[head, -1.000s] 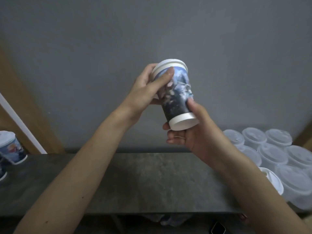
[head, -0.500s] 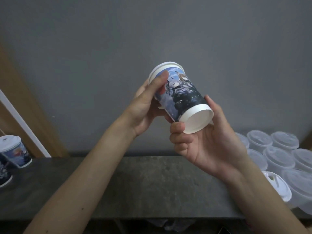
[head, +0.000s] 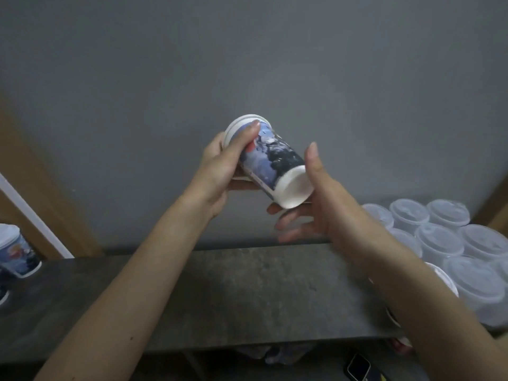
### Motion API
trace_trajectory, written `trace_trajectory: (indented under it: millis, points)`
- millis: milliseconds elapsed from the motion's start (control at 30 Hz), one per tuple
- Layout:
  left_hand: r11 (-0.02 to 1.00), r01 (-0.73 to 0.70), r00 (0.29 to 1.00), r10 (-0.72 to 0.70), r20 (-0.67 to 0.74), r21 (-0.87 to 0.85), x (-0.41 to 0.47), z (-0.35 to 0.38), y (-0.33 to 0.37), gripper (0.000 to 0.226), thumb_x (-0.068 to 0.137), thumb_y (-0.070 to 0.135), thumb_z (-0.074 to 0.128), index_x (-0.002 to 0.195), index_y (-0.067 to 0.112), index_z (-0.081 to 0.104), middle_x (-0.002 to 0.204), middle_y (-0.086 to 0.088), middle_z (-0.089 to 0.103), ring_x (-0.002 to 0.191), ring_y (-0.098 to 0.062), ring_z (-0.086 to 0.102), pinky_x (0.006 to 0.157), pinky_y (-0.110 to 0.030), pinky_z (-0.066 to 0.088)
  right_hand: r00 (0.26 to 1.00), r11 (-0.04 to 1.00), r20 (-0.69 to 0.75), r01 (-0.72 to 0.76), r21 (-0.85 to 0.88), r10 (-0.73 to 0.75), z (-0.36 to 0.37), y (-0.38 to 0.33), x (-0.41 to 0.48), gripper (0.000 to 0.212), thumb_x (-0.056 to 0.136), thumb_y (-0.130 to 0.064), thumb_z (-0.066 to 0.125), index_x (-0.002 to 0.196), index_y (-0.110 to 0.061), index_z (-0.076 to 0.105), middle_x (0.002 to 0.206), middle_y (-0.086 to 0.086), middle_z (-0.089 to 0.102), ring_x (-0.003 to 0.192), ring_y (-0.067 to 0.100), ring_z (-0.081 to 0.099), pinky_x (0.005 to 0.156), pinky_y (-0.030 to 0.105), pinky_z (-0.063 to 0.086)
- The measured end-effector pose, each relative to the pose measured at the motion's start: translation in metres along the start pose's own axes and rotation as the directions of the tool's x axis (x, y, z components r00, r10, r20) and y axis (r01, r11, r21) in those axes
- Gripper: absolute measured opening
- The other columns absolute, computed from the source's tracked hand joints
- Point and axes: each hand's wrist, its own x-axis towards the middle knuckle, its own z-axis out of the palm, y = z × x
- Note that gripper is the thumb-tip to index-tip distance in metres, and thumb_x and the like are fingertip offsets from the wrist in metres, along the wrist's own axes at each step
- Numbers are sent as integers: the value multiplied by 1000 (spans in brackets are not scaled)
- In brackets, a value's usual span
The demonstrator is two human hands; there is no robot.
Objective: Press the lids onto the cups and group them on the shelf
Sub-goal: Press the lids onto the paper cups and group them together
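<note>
A printed paper cup (head: pixel 270 163) with a white lid (head: pixel 238 125) lies tilted in the air above the shelf, its white bottom turned toward me. My left hand (head: pixel 220 166) grips the lid end, thumb along the rim. My right hand (head: pixel 310 199) is at the cup's bottom end with straight, spread fingers; its thumb stands beside the base and the fingertips touch under it.
The dark shelf (head: pixel 233 292) runs across below. A lidded printed cup (head: pixel 16 251) stands at its far left. Several translucent lids on cups (head: pixel 439 243) crowd the right end. A phone (head: pixel 357 367) lies below the shelf.
The cup has tipped further over and dropped a little. My right hand has loosened from cradling the base, its fingers now straightened. My left hand keeps hold of the lid end.
</note>
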Motion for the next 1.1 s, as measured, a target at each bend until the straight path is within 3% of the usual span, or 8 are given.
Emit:
trace_trajectory:
  millis: [100, 233, 433, 633, 700, 800, 933, 1100]
  points:
    - [994, -60, 998, 60, 2, 87, 2, -5, 6, 55, 90, 49, 70, 128, 11, 61, 108, -11, 75, 81, -22, 74, 61, -35, 59, 990, 996, -116, 73, -55, -79, 1, 5, 2, 81, 71, -69, 65, 118, -5, 55, 77, 14, 71, 59, 22, 65, 59, 46, 62]
    - [997, 11, 986, 1, 166, -70, 3, -9, 14, 53, 90, 52, 66, 128, 15, 67, 114, -8, 72, 98, -23, 70, 76, -35, 58, 986, 955, 137, -127, 268, 92, 1, -6, 4, 56, 96, -62, 41, 109, -12, 61, 68, 13, 61, 53, 22, 57, 50, 33, 57]
    - [991, -87, 991, 96, 95, -99, 10, -9, 11, 64, 85, 48, 70, 136, 12, 60, 126, -12, 70, 112, -30, 69, 78, -39, 57, 995, 973, 73, -87, 212, 73, 0, 2, 12, 52, 98, -58, 43, 116, -13, 65, 75, 13, 59, 63, 22, 63, 57, 39, 59]
    - [992, -120, 979, 125, 158, -43, 12, -13, 13, 64, 83, 46, 73, 134, 11, 59, 125, -17, 69, 103, -26, 69, 74, -39, 58, 961, 925, 259, -179, 335, 92, -7, 4, 15, 58, 93, -60, 40, 116, -9, 59, 75, 13, 59, 62, 21, 59, 55, 36, 59]
    - [992, -125, 985, 122, 118, 13, 12, -12, 11, 53, 86, 41, 74, 129, 13, 62, 117, -12, 73, 96, -23, 72, 70, -36, 58, 983, 951, 166, -124, 284, 78, -4, 10, 15, 58, 93, -60, 53, 118, -9, 60, 84, 16, 67, 66, 23, 66, 57, 39, 61]
    - [987, -139, 990, 135, 43, 84, 12, -7, 10, 42, 88, 36, 77, 121, 14, 64, 104, -5, 75, 84, -15, 73, 63, -32, 58, 975, 987, -172, 125, -99, -141, 2, 27, 19, 61, 78, -54, 75, 119, -11, 59, 92, 14, 71, 71, 23, 72, 60, 40, 62]
    - [987, -160, 981, 156, 119, 26, 13, -3, 10, 43, 82, 31, 78, 119, 17, 62, 97, 2, 70, 82, -13, 68, 65, -31, 56, 993, 885, 51, -120, 450, 108, 3, 23, 20, 63, 81, -62, 56, 108, -6, 60, 60, 4, 48, 48, 14, 50, 42, 27, 51]
    - [980, -199, 975, 196, 106, 25, 10, 1, 5, 38, 89, 20, 76, 123, 14, 61, 100, -1, 70, 82, -13, 69, 66, -31, 57, 982, 846, 114, -187, 499, 150, -2, 23, 22, 68, 84, -65, 47, 114, -5, 60, 62, 5, 52, 47, 13, 52, 40, 24, 50]
